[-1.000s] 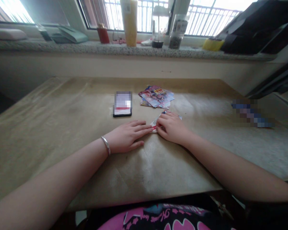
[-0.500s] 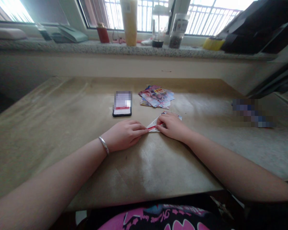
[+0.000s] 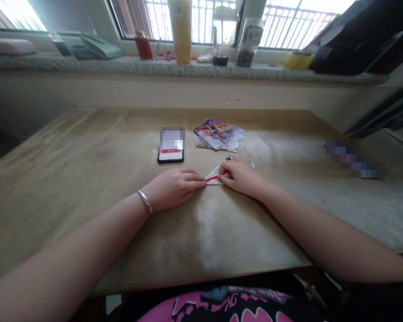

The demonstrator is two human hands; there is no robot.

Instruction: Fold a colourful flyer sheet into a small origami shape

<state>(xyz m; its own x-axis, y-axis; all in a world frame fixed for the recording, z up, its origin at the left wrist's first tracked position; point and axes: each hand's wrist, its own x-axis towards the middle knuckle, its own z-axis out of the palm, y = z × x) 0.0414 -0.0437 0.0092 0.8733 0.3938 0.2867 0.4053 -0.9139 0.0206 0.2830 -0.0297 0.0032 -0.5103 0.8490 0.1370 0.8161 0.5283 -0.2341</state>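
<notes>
A small folded paper (image 3: 215,175), white with red and blue print, lies flat on the tan table (image 3: 87,179) in front of me. My left hand (image 3: 174,188), with a silver bracelet on its wrist, has curled fingers and its fingertips press on the paper's left corner. My right hand (image 3: 242,176) rests on the paper's right part with bent fingers pressed down on it. Most of the paper is hidden under my right hand.
A phone (image 3: 171,146) lies just beyond my left hand, and a pile of colourful printed sheets (image 3: 219,134) lies to its right. Bottles and jars stand on the stone window ledge (image 3: 121,67). A dark object (image 3: 352,40) sits at the far right.
My left hand's fingers have gone from stretched flat to curled, and the hand drew back a little, so the paper's left corner shows. My right hand hardly moved.
</notes>
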